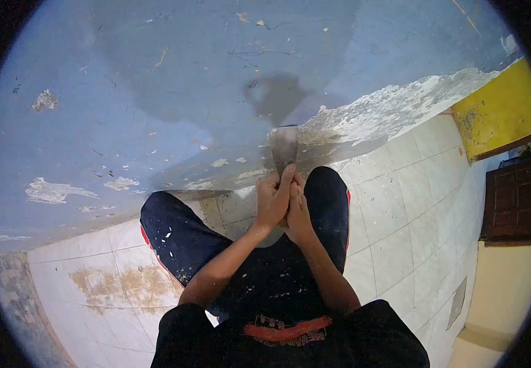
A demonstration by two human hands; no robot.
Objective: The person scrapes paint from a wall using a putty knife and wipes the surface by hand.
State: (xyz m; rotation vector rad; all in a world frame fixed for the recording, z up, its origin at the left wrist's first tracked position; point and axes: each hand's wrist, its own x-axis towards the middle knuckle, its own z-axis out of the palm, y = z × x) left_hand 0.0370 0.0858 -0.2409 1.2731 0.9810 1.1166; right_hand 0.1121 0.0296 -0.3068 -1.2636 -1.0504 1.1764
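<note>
Both of my hands are wrapped round a putty knife (285,146) with a broad flat metal blade. My left hand (270,199) grips it from the left side, its thumb pointing up along the tool. Pressed against it from the right is my right hand (298,208), also closed on the handle, which the fingers mostly hide. The blade's edge meets the blue painted wall (173,73) at the end of a long stripped patch (382,110), where pale plaster shows with ragged paint edges.
White floor tiles (394,214) lie below, with paint flecks near the wall. My bent knees, one on each side (176,224), are close to the wall. A yellow wall section (501,110) and a dark wooden door (514,199) stand at the right. Brownish stains (124,285) mark the left floor.
</note>
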